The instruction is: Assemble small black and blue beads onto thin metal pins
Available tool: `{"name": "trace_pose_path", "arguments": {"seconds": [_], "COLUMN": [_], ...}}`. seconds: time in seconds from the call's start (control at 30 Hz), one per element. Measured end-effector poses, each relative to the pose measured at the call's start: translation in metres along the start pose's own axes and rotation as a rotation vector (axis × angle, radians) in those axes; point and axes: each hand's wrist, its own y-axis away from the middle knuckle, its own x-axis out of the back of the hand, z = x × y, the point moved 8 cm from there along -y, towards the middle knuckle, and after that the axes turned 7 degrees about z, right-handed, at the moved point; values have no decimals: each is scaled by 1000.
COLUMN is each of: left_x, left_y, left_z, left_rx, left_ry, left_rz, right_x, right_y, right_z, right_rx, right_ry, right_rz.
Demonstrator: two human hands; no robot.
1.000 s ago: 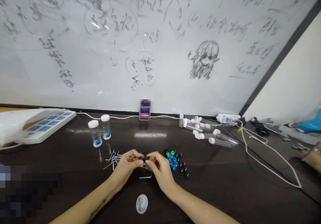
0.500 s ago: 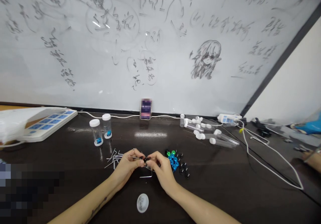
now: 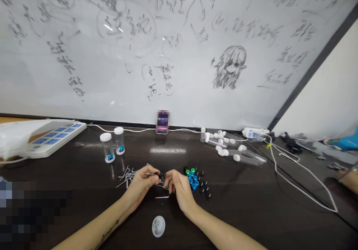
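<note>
At the middle of the table, my left hand (image 3: 142, 183) pinches a small black part (image 3: 160, 175) between thumb and fingertips. A thin metal rod runs out from the same fingers. Close beside it on the right is my right hand (image 3: 180, 188), its fingers loosely bent and a little apart, with nothing visible in them. Under and between the hands lie thin metal hex keys (image 3: 162, 197), partly hidden. More hex keys (image 3: 128, 174) are heaped left of my left hand. Blue and green knobs (image 3: 192, 178) and several black-headed screws (image 3: 205, 188) lie right of my right hand.
A small translucent dish (image 3: 158, 226) sits nearest me. Two clear capped tubes (image 3: 107, 147) with blue parts stand at the left, beside a power strip (image 3: 53, 140). A phone (image 3: 162, 122) leans at the back. Clear tubes and white caps (image 3: 223, 152) and a white cable (image 3: 307, 173) occupy the right.
My right hand's fingertips have moved off the black part, slightly right and down, and loosened. The left hand keeps its pinch, shifted slightly left.
</note>
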Motion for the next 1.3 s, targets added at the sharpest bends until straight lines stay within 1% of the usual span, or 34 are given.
{"name": "trace_pose_path", "arguments": {"seconds": [0.07, 0.2, 0.37, 0.5, 0.63, 0.77, 0.9, 1.03, 1.17, 1.3], "left_x": [1, 1, 1, -1, -4, -1, 2, 2, 2, 2], "left_y": [-1, 0, 0, -1, 0, 0, -2, -3, -2, -1], "left_z": [0, -1, -1, -2, -2, -3, -2, -1, -2, -1], "left_rx": [-3, 3, -8, -10, -2, -6, -17, -21, -19, -22], "left_ry": [6, 5, -4, -23, -58, -45, -22, -9, -9, -9], "left_rz": [6, 2, -12, -19, -45, -28, -4, 10, 1, -10], "right_x": [0, 3, 0, 0, 3, 7, 6, 6, 6, 5], "right_y": [0, 0, -1, -1, 0, 2, 3, 2, 0, 2], "right_z": [1, -4, 0, 4, -4, -18, -25, -25, -19, -22], "right_rx": [-2, 33, 23, 6, 41, 121, 153, 165, 132, 166], "right_ry": [21, 39, 45, 44, 65, 101, 104, 127, 110, 125], "right_rz": [0, 38, 0, 1, 30, 67, 59, 61, 69, 54]}}
